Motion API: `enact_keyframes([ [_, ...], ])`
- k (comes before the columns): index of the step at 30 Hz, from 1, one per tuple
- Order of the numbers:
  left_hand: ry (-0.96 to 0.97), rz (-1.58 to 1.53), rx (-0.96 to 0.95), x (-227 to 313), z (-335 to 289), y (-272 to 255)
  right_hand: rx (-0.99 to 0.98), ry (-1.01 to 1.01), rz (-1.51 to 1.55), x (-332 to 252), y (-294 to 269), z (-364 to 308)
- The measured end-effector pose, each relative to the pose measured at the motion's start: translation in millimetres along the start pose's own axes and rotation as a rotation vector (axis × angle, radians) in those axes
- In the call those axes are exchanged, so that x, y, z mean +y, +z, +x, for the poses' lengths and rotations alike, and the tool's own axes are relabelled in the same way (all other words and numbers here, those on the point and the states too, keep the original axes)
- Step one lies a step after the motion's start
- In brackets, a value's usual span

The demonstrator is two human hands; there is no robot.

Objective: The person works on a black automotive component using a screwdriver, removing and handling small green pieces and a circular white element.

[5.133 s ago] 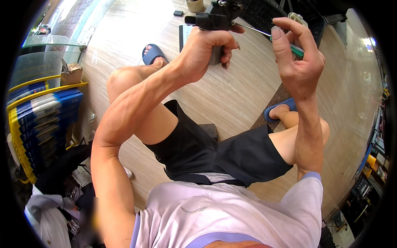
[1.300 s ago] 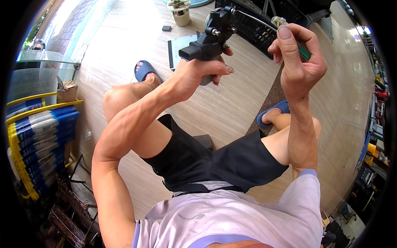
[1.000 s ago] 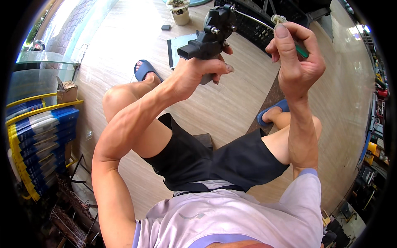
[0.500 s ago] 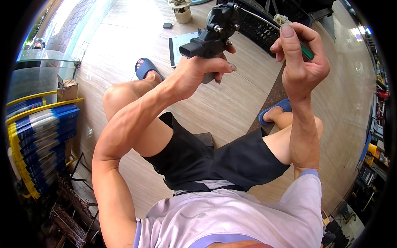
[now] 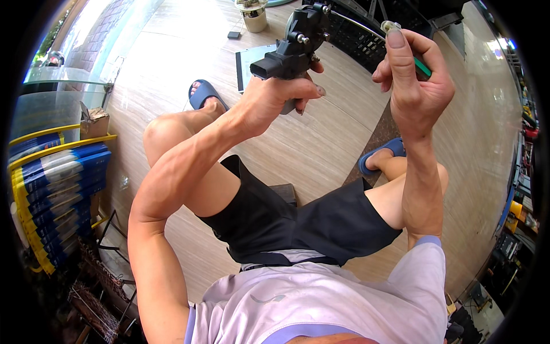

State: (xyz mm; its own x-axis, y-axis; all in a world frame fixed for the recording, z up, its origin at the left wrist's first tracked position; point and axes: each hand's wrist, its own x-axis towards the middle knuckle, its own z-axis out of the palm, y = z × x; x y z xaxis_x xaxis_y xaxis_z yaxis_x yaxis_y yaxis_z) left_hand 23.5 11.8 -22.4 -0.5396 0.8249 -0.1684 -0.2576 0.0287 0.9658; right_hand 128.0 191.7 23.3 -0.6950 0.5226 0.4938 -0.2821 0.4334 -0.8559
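Observation:
My left hand [image 5: 281,94] is wrapped around a black plastic motor unit [image 5: 292,49], held up off the floor. The unit has an oval connector socket facing left and several shiny metal studs on its body. In my right hand [image 5: 415,80] is a screwdriver [image 5: 423,67], gripped between thumb and curled fingers. Its green handle shows partly behind the thumb. The thin metal shaft slants up to the left, and its end appears to meet the stud at the unit's upper right. Whether it touches there I cannot tell.
Beyond my hands stands a black plastic crate [image 5: 358,49]. A cream cylindrical part [image 5: 253,17] and a flat silver panel [image 5: 252,63] lie on the tiled floor [image 5: 321,137]. To the left is a yellow rack [image 5: 63,140] of blue packets; cluttered shelves [image 5: 518,195] line the right.
My right hand has shifted slightly up and left, and less of the green handle shows. The left hand and the motor unit have barely moved.

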Motion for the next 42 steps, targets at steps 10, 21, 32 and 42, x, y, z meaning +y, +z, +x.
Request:
enact_keyframes([
  [10, -0.013, 0.058, 0.010, 2.4, -2.1, 2.5, -0.026, -0.117, -0.084, -1.1, -3.3, -0.7],
  [21, -0.001, 0.207, 0.042, 3.5, -4.0, 1.2, -0.100, 0.102, 0.067, -7.3, -13.2, 1.8],
  [32, 0.004, 0.264, 0.048, 5.7, -4.2, -1.0, -0.144, -0.120, -0.068, -0.9, -13.8, 3.7],
  [42, 0.031, 0.246, 0.049, 7.7, -5.2, -0.2, -0.114, -0.082, -0.076, 4.0, -18.8, 3.3],
])
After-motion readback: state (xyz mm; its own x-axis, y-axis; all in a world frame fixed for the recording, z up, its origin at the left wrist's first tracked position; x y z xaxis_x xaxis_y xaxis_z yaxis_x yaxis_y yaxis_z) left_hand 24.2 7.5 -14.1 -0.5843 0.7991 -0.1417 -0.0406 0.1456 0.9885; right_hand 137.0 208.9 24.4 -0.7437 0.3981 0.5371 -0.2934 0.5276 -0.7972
